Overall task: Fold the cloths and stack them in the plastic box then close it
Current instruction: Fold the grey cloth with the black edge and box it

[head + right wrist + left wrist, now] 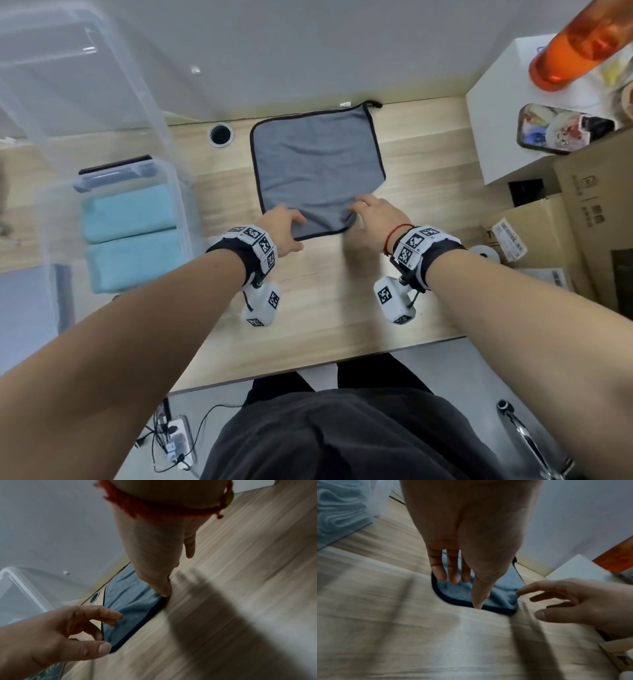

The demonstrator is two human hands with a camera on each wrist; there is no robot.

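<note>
a soft grey cloth (pixel 317 168) with dark piped edging and rounded corners lies flat on the pale wood-grain table (pixel 335 301). two folded, fluffy light-blue cloths (pixel 132 236) sit in the clear plastic box (pixel 178 192), its lid up. no writing is legible. the left hand (pixel 284 228) hovers spread over the cloth's near-left corner; the right hand (pixel 375 219), fingers loosely spread, touches its near-right corner.

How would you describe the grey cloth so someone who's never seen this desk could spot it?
Start at the wooden desk and look to its far edge by the wall. The grey cloth lies spread flat there, right of the clear plastic box. Unlike the folded light-blue cloths in that box, it is unfolded, with a dark border.
</note>
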